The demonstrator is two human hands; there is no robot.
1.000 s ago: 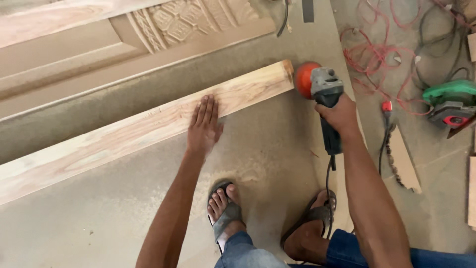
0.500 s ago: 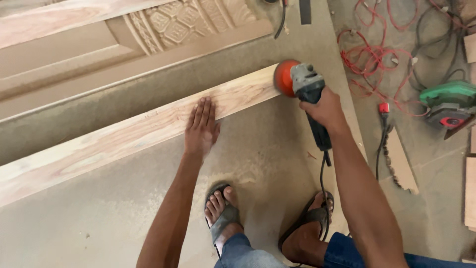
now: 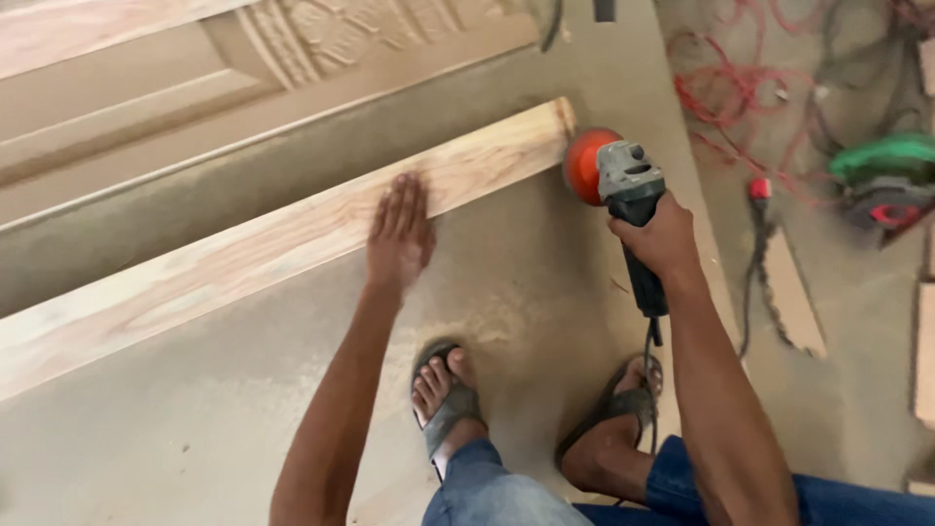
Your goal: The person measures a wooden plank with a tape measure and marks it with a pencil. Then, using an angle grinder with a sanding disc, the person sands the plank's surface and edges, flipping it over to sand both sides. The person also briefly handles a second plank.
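Observation:
A long pale wooden plank [image 3: 243,263] lies slantwise across the dusty floor. My left hand [image 3: 399,234] rests flat on it, fingers spread, near its right part. My right hand [image 3: 662,239] grips the black body of an angle grinder [image 3: 623,195]. Its orange disc [image 3: 584,166] sits just off the plank's right end, at the lower corner. The grinder's cord runs down past my right foot.
A carved wooden door panel [image 3: 214,88] lies beyond the plank. Tangled red cable [image 3: 740,97] and a green power tool [image 3: 886,180] are at the right, with a loose wood offcut [image 3: 794,302]. My sandalled feet [image 3: 443,390] stand on sawdust.
The grinder moved left onto the plank's end, then back right and slightly down, off the end. My left hand stayed flat on the plank.

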